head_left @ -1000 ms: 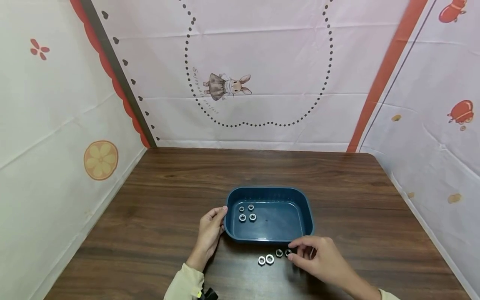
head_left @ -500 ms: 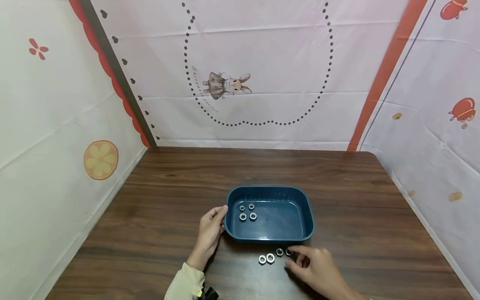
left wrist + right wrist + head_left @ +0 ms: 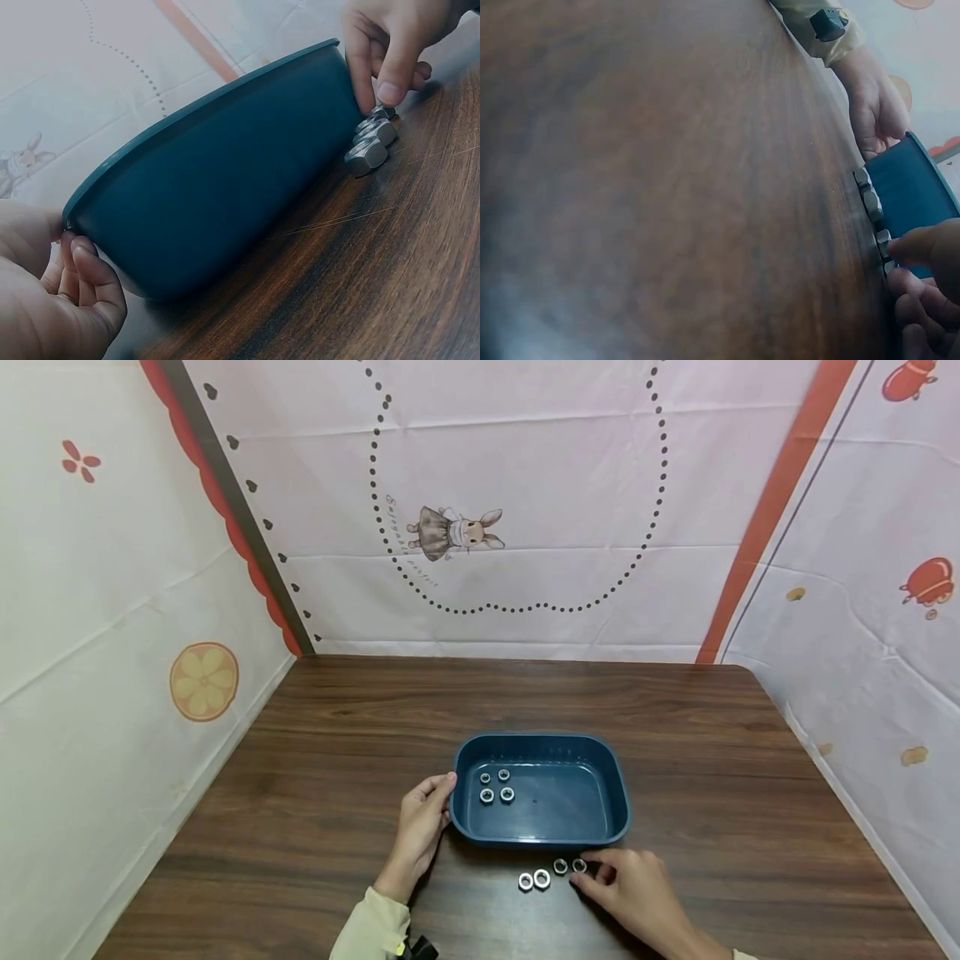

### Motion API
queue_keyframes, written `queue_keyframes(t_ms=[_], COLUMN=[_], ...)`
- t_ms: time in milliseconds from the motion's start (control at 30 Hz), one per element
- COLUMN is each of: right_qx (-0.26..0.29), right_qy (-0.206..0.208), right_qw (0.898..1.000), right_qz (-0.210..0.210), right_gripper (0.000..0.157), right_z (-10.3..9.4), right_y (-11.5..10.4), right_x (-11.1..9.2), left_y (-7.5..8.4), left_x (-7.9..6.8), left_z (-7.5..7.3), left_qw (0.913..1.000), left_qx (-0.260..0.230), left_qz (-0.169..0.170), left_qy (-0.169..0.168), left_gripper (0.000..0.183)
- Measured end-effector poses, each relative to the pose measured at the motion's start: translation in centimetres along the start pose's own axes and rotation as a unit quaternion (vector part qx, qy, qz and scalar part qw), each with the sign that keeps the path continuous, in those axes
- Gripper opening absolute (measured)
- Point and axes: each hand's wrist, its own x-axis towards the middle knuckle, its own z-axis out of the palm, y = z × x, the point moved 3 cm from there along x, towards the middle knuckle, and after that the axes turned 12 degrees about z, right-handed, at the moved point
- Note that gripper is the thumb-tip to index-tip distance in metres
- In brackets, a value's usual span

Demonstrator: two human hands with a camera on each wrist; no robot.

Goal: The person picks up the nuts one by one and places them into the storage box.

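A dark blue rectangular tray (image 3: 577, 793) sits on the wooden table with several hex nuts (image 3: 507, 795) at its left end. My left hand (image 3: 420, 818) grips the tray's left rim, thumb on top and fingers curled below, as the left wrist view also shows. In front of the tray, two larger nuts (image 3: 542, 880) and a smaller nut (image 3: 560, 866) stand in a row. At the row's right end, my right hand (image 3: 637, 889) pinches another small nut (image 3: 580, 866) between thumb and index finger, down at table level. The right wrist view partly hides this nut (image 3: 889, 267) behind the fingers.
The brown wooden table (image 3: 337, 735) runs back to a white printed cloth (image 3: 525, 510) hung behind, with more cloth along both sides. A small black device (image 3: 423, 948) is on the left wrist by the pale sleeve (image 3: 371, 927).
My right hand has shifted slightly down, and its thumb and index finger have closed in on the rightmost nut. The left hand and tray have stayed in place.
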Motion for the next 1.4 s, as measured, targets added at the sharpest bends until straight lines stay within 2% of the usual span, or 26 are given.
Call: queue_keyframes(t_ms=[267, 600, 767, 933, 1000, 1133, 1300, 1400], right_qx=[-0.009, 0.015, 0.056, 0.087, 0.094, 0.094, 0.088, 0.081], right_qy=[0.013, 0.0, 0.021, 0.066, 0.075, 0.074, 0.053, 0.04], right_qw=[1.0, 1.0, 0.997, 0.985, 0.981, 0.979, 0.983, 0.982], right_qz=[-0.017, -0.002, -0.056, -0.132, -0.15, -0.163, -0.155, -0.164], right_gripper=[0.012, 0.01, 0.011, 0.013, 0.013, 0.012, 0.011, 0.011], right_z=[-0.1, -1.1, -2.2, -3.7, -4.2, -5.2, -6.5, -7.2], right_y=[-0.2, -0.4, -1.1, -2.2, -2.6, -3.3, -4.2, -4.7], right_x=[-0.1, -1.0, -1.8, -1.8, -1.6, -0.9, 0.5, 1.6], left_y=[0.0, 0.4, 0.5, 0.4, 0.4, 0.4, 0.3, 0.2], left_x=[-0.2, -0.1, -0.1, 0.1, 0.1, 0.1, -0.1, -0.1], left_z=[0.0, -0.1, -0.1, -0.2, -0.3, -0.3, -0.1, -0.1], left_qw=[1.0, 1.0, 1.0, 1.0, 1.0, 1.0, 1.0, 1.0], left_qx=[-0.004, -0.004, -0.002, -0.002, 0.0, 0.002, 0.0, -0.001], left_qz=[0.0, 0.006, 0.008, 0.004, 0.004, 0.004, 0.004, 0.002], left_qy=[0.0, -0.001, -0.003, 0.002, 0.003, 0.002, -0.002, -0.001], left_gripper=[0.031, 0.033, 0.033, 0.031, 0.031, 0.034, 0.037, 0.036])
